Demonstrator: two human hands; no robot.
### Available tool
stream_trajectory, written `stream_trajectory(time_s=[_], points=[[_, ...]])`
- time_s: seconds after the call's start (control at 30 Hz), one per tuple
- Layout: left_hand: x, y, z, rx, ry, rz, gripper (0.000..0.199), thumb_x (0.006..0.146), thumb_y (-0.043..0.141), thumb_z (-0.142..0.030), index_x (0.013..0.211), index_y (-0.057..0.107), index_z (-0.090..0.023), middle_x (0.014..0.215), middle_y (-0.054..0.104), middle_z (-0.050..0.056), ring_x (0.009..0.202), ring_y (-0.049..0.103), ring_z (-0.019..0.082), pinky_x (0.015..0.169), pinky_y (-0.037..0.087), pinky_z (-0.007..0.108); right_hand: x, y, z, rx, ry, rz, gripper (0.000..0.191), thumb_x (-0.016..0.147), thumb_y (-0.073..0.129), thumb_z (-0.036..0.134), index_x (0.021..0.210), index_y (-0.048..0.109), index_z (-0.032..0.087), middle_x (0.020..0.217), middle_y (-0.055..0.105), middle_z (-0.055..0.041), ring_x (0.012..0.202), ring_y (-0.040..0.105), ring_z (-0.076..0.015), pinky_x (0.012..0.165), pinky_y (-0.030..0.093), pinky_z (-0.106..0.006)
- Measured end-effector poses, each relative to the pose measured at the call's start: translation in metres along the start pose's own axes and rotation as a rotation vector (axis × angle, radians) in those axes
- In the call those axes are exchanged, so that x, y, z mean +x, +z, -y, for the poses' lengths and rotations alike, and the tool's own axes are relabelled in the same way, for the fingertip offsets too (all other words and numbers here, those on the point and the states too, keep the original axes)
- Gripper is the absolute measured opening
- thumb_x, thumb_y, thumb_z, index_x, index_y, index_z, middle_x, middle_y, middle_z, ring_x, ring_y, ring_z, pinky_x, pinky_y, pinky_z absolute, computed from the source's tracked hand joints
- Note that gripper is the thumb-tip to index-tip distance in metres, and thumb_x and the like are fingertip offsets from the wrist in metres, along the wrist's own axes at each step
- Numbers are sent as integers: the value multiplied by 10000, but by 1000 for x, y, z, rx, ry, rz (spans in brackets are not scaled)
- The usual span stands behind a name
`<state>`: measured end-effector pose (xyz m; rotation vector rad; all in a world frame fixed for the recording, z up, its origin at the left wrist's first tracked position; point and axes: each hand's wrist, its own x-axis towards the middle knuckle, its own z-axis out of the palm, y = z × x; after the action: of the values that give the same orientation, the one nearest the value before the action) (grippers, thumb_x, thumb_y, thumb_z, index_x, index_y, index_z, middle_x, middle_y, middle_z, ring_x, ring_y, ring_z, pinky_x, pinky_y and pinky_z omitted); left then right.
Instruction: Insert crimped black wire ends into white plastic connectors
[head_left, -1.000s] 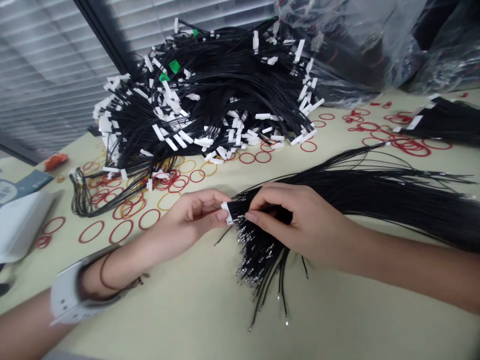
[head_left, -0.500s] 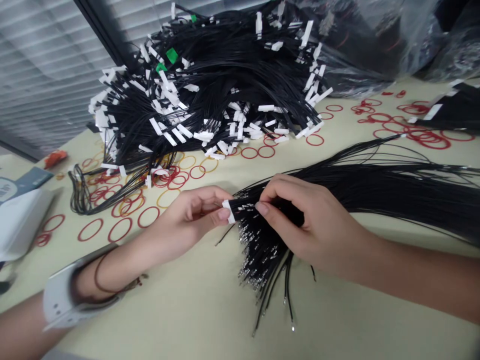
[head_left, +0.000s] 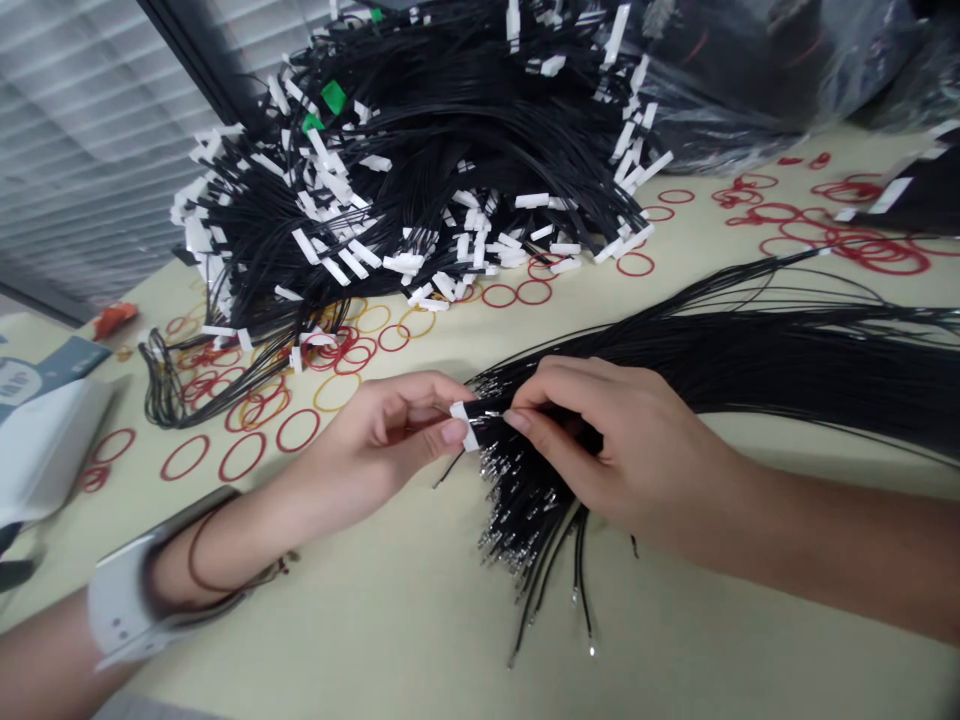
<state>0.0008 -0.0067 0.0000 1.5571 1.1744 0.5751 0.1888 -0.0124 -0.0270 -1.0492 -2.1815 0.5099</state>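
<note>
My left hand (head_left: pixel 390 430) pinches a small white plastic connector (head_left: pixel 465 426) between thumb and fingers. Black wires run from the connector into a large bundle of black wires (head_left: pixel 795 370), which fans out to the right across the table. My right hand (head_left: pixel 600 440) pinches a few of these wires right next to the connector, its fingertips almost touching the white plastic. Below the hands, wire ends with small metal crimped terminals (head_left: pixel 525 530) splay toward me. The connector's wire entry is partly hidden by my fingers.
Behind the hands, a big heap of black wires with white connectors (head_left: pixel 420 170) rises from the pale table (head_left: pixel 420 640). Red and yellow rubber bands (head_left: pixel 241 456) lie scattered around it. Clear plastic bags (head_left: pixel 742 80) sit behind, a white box (head_left: pixel 45 450) at left, window blinds (head_left: pixel 90 130) beyond.
The view has tilted, so the heap sits higher in the frame. Both hands and the connector have shifted slightly right, and my right fingertips now sit closer to the connector.
</note>
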Motion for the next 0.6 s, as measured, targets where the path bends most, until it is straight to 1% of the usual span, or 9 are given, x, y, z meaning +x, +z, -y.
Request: stream_trajectory(time_s=[0.17,0.4,0.6], points=[[-2,-1,0,1,-1,-6,91,772,537,-103,854,571,-123,663,541,-34,609,476,52,526,369,114,-1,1,-1,-21,-6,-5,129,826,436,166,741,533,164,707,541,14,635,449,-95,578,315,-226],[-2,0,-1,15,-14,-2,108,773,534,-115,872,574,-135,652,533,-44,604,465,53,527,364,121,-1,3,-2,-55,-91,-4,130,819,422,130,754,534,134,706,518,-1,642,443,-99,602,328,-237],[-4,0,0,69,-19,-17,114,757,550,-144,864,584,-128,631,524,-34,577,444,68,489,339,145,-2,3,-2,-94,-119,16,130,730,441,23,733,536,112,684,475,-16,618,412,-108,577,329,-242]])
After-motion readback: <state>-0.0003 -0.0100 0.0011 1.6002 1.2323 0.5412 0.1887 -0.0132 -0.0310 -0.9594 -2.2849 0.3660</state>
